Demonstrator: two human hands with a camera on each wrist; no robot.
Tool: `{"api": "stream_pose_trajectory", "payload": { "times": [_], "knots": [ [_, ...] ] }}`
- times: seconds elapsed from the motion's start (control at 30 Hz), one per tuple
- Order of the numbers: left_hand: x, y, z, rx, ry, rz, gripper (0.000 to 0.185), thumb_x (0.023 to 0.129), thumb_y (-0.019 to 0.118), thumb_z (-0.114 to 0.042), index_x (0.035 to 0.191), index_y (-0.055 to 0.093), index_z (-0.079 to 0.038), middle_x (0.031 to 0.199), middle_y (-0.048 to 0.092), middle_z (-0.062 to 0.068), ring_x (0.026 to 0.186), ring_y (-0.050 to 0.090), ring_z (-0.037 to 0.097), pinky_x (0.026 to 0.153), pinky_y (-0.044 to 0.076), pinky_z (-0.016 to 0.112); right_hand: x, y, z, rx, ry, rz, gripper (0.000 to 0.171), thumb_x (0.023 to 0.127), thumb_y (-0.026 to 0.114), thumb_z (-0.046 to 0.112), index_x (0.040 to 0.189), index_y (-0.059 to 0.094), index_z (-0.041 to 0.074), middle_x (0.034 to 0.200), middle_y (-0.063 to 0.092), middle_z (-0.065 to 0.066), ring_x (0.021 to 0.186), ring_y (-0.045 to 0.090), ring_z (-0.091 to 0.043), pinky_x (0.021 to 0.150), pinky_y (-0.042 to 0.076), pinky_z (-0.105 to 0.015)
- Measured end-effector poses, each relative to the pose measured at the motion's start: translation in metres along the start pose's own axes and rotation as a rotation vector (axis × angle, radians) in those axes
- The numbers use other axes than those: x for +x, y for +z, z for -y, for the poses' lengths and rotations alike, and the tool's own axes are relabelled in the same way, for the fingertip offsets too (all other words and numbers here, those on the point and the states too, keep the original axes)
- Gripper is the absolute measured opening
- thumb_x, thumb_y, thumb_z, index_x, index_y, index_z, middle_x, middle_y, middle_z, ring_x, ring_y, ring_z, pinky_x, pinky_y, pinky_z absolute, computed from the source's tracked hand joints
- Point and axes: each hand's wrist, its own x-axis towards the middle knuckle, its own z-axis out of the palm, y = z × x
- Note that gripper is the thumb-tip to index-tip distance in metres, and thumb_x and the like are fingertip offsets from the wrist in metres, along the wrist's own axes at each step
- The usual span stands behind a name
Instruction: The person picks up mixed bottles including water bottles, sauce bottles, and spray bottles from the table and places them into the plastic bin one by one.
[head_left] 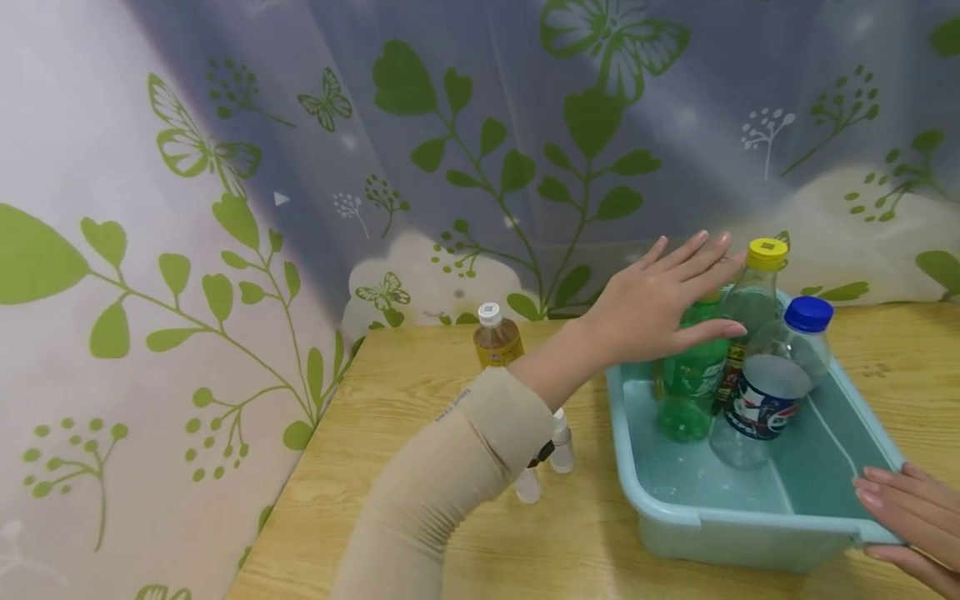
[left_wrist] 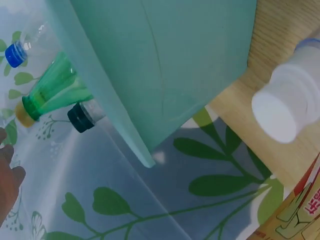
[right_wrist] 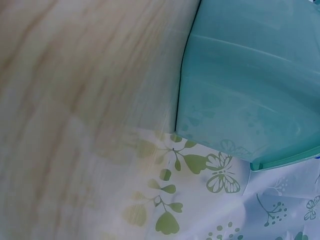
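A pale teal plastic tub (head_left: 750, 521) sits on the wooden table and holds three upright bottles. They are a green bottle (head_left: 690, 383), a clear one with a yellow cap (head_left: 753, 308), and a clear blue-capped one (head_left: 772, 392). My left hand (head_left: 697, 283) is open, fingers straight, held over the green bottle's top and hiding its cap. In the left wrist view the green bottle (left_wrist: 55, 90) is apart from my fingers (left_wrist: 7, 175). My right hand (head_left: 907, 508) lies with straight fingers against the tub's near right corner.
An amber bottle with a white cap (head_left: 497, 337) stands left of the tub. Two small white bottles (head_left: 561, 442) are partly hidden by my left sleeve. A leaf-and-butterfly curtain hangs behind and to the left. The table edge (head_left: 300, 492) runs along the left.
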Motion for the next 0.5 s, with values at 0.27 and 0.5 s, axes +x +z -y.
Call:
{"api": "stream_pose_trajectory", "payload": {
  "times": [0.27, 0.5],
  "knots": [
    [-0.016, -0.003, 0.013, 0.042, -0.005, -0.1, 0.079, 0.09, 0.041, -0.067, 0.152, 0.013, -0.027, 0.158, 0.01, -0.006, 0.145, 0.0, 0.008, 0.115, -0.007, 0.03, -0.007, -0.003, 0.0, -0.018, 0.025, 0.052, 0.045, 0.099, 0.05, 0.032, 0.123, 0.059, -0.005, 0.136, 0.05, 0.001, 0.13, 0.045, -0.01, 0.112, 0.028, -0.026],
    [-0.034, 0.0, 0.018, 0.074, 0.046, -0.093, 0.084, 0.088, 0.043, -0.069, 0.153, 0.015, -0.023, 0.158, 0.012, -0.002, 0.145, 0.004, 0.012, 0.117, -0.003, 0.035, -0.004, -0.004, 0.0, -0.028, 0.019, 0.059, 0.044, 0.099, 0.048, 0.033, 0.131, 0.052, 0.004, 0.138, 0.048, 0.001, 0.131, 0.043, -0.01, 0.112, 0.026, -0.026]
  ]
}}
